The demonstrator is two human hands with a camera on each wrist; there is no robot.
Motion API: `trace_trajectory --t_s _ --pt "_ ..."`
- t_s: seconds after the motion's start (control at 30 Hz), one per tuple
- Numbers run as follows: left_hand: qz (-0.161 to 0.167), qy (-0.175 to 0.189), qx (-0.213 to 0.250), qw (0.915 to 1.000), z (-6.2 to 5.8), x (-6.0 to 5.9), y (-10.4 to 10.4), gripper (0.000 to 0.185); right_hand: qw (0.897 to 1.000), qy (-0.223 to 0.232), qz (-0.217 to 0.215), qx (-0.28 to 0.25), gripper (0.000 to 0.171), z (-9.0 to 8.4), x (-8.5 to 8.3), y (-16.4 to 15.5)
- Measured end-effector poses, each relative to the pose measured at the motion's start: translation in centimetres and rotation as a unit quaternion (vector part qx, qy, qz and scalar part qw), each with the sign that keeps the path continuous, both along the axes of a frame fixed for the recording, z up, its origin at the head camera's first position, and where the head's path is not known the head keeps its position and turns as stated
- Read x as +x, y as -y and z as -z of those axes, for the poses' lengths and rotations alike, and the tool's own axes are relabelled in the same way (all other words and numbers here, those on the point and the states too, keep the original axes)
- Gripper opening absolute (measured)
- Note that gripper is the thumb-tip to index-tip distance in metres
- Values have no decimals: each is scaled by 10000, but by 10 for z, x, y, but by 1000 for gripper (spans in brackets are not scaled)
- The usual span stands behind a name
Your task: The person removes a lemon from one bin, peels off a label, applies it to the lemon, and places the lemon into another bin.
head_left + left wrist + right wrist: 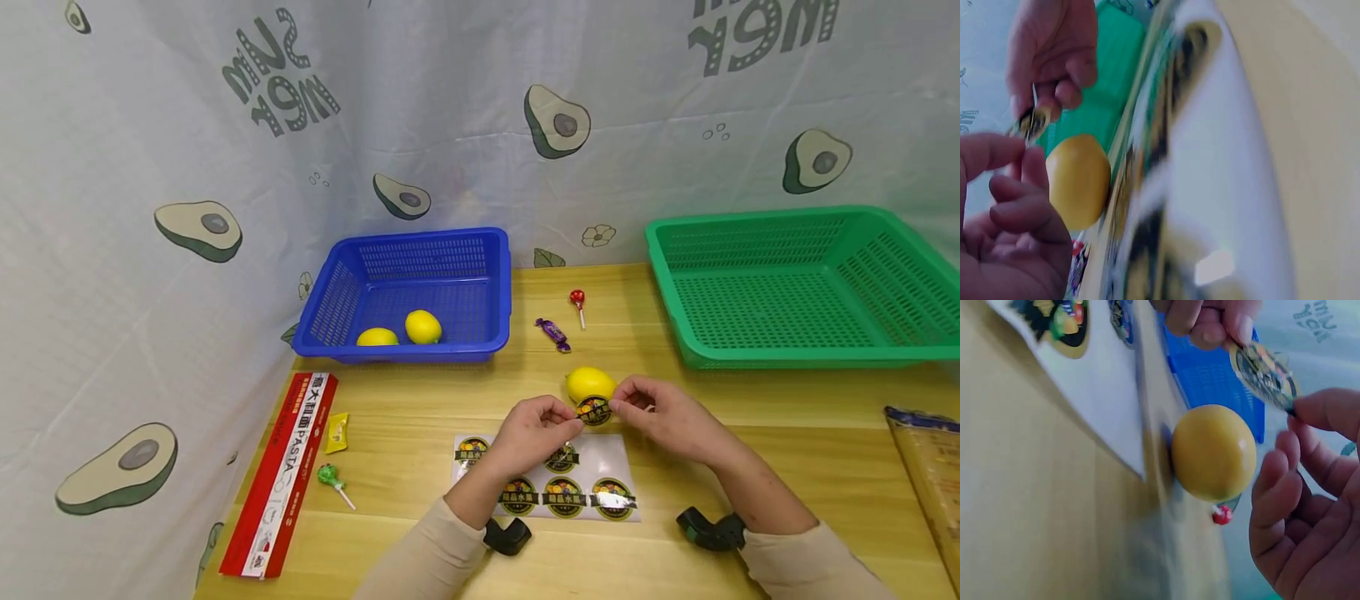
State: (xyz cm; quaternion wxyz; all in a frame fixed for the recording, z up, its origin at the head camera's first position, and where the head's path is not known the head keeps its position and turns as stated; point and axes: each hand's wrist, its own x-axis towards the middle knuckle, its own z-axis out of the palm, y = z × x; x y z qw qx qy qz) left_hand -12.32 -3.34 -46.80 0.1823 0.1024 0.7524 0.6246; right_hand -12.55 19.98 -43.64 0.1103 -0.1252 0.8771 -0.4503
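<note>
While both hands pinch it, round sticker (pixel 594 410) hangs above the table just at 6 o'clock of lemon (pixel 590 385) | left hand (pixel 536 432) grips its left edge, right hand (pixel 660 417) its right | sticker sheet (pixel 622 467) at 6 | blue basket (pixel 495 275) at 10 | green basket (pixel 795 350) at 2

Beige long sleeves (pixel 427 567); black wrist-camera mounts (pixel 507 535), 2.

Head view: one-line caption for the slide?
Both hands pinch a round sticker just before a lemon, above the sticker sheet.
</note>
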Motion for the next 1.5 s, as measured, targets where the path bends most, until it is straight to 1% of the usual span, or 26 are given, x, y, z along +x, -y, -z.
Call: trace_trajectory --t_s 0.13,0.27,0.43,0.57,0.7,1.0,1.33,1.5 --pt "-519 305 255 9979 0 -1 -10 18 9988 -383 247 169 13 -6 -5 5" --pt "-852 671 549 9926 2 -4 -19 18 9967 -545 490 346 14 -12 -14 12" --pt "-1029 1107 890 9845 3 -8 -27 14 9956 -465 652 491 17 -13 -26 19" --pt "-1148 1185 905 9821 5 -10 -28 13 9961 -317 634 523 20 -9 -34 22" --pt "-1168 1309 882 9805 6 -11 -29 15 9964 -210 640 505 21 -4 -38 23" --pt "-1199 1531 963 9762 8 -12 -33 16 9957 -96 724 575 20 3 -39 22" --pt "-1055 1537 889 9784 11 -13 -33 20 9954 -57 767 563 21 5 -40 25" --pt "-1047 1554 789 9791 13 -15 -34 18 9950 -100 824 547 21 7 -42 27"
